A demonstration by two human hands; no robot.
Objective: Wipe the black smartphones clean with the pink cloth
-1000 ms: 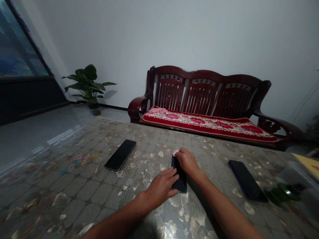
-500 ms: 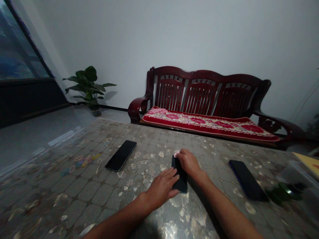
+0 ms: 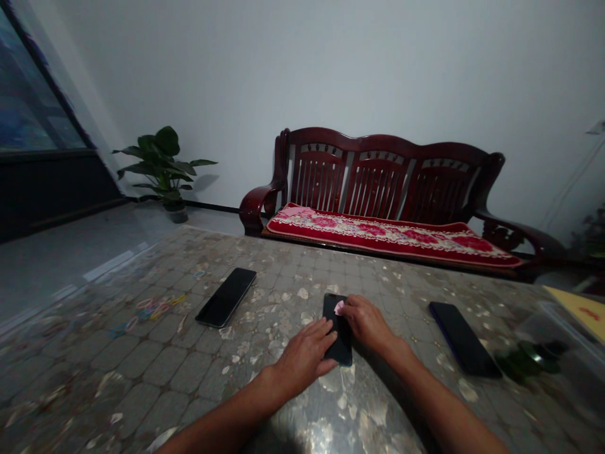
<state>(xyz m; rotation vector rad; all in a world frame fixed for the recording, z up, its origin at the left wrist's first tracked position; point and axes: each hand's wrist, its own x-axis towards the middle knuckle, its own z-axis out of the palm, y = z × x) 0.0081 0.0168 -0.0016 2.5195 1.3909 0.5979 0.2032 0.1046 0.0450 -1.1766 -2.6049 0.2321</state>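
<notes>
A black phone lies face up on the patterned table, straight ahead of me. My left hand rests flat on its near left edge, fingers stretched out. My right hand is closed in a pinch on a small pink cloth pressed to the phone's screen. Two more black phones lie on the table, one to the left and one to the right.
Coloured rubber bands are scattered at the table's left. A clear plastic box with dark and green items and a yellow sheet sit at the right edge. Behind the table stand a red wooden bench and a potted plant.
My right hand has slid the pink cloth from the phone's far end down towards me along the screen. My left hand has stayed on the phone's near edge.
</notes>
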